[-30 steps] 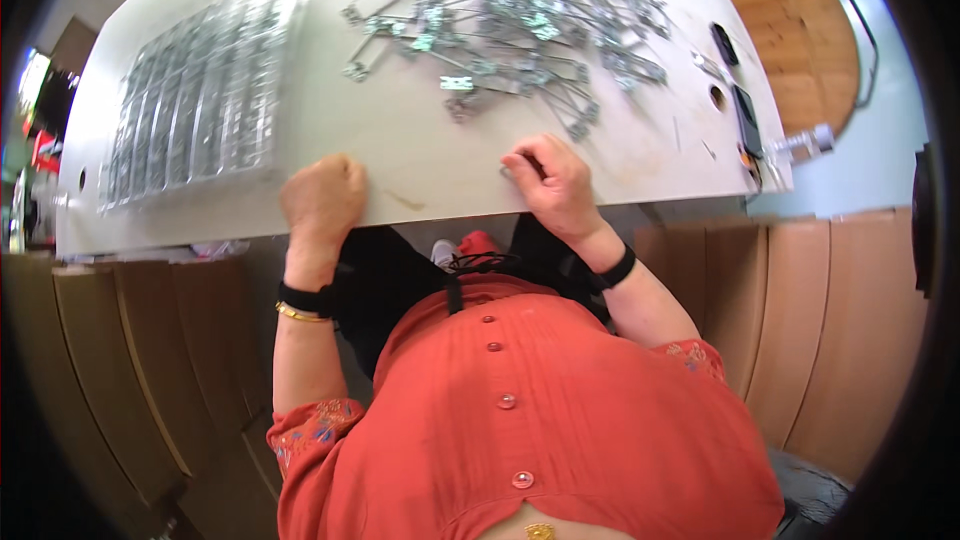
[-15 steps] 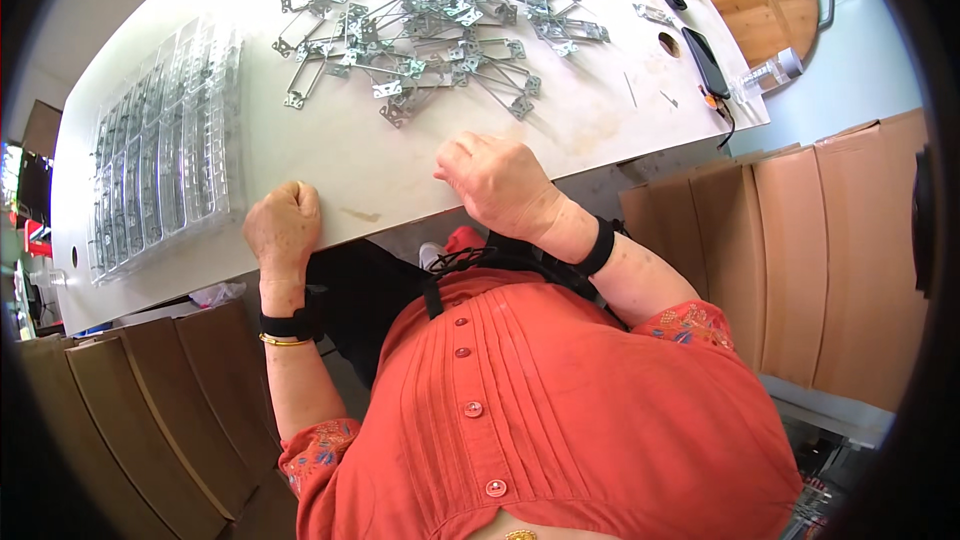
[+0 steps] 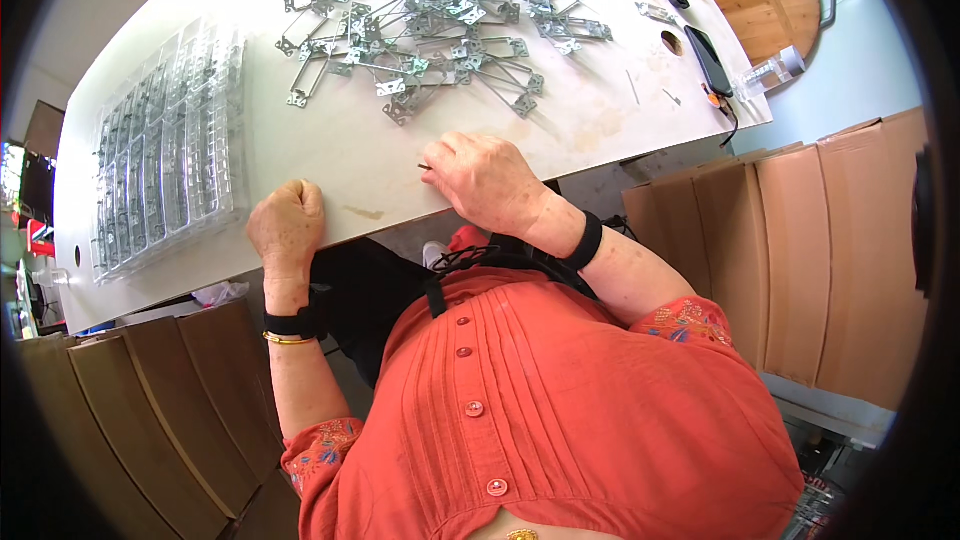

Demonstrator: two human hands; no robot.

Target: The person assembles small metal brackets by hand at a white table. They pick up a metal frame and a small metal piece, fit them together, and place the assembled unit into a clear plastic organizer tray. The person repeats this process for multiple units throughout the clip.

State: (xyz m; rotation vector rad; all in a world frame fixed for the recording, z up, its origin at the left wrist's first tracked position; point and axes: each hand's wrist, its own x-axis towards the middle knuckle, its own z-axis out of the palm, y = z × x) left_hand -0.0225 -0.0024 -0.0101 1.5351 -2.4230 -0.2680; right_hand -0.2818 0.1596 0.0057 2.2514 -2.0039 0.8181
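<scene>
So here's my right hand (image 3: 485, 178), just right of the frame's middle and above the near edge of the white surface (image 3: 335, 145): fingers curled in, thumb side to the left, and a thin dark piece (image 3: 425, 167) poking out from the pinch. Just its tip shows, so what it is, I can't tell. Over to my left hand (image 3: 287, 220), left of centre at the near edge: it's balled into a fist, knuckles up, and whether anything is tucked inside, I can't tell either. Black bands (image 3: 290, 324) circle both wrists, and a gold bracelet (image 3: 286, 340) sits below the left one.

Up at the top centre, there's the big tangle of metal parts (image 3: 395, 68), flat plates joined by thin rods, lying every which way, its lowest plates near my right hand. On the left of the frame, clear plastic trays (image 3: 215, 155) with rows of compartments, dark shapes showing through. Swing to the upper right: a phone (image 3: 707, 60) beside a round hole in the surface, and a clear bottle (image 3: 772, 74) tipped at the edge. Lower down, cardboard boxes (image 3: 790, 260) line the right side.
</scene>
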